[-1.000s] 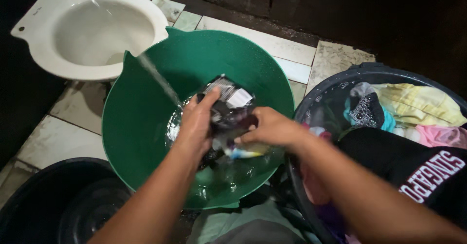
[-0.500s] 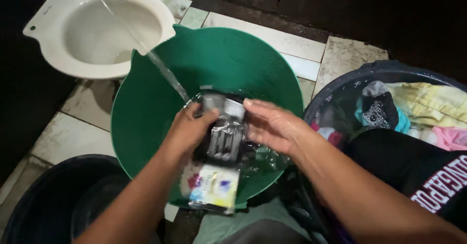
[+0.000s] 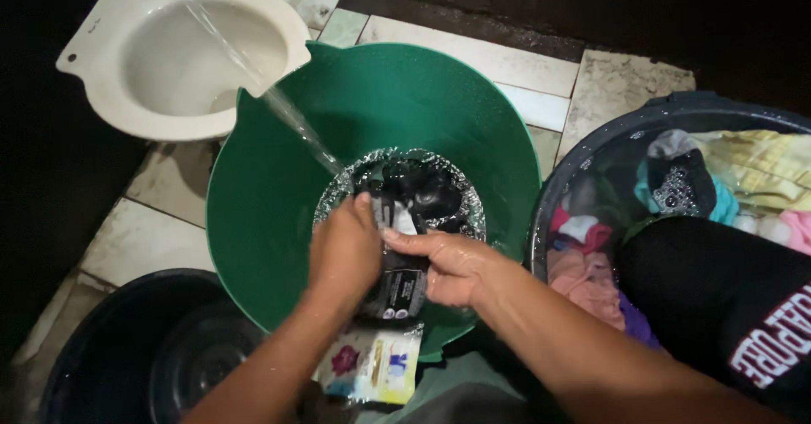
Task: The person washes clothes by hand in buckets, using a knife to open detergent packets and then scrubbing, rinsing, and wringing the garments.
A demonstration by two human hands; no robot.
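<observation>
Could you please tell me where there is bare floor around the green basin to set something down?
Bare tiles lie between the toilet bowl, green basin and black bucket; more tiles behind the basin. The right is crowded by the laundry tub; both hands fill the basin's near side.

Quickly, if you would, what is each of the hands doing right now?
Left hand: closed on the dark sachet strip.
Right hand: closed on the same strip.
</observation>
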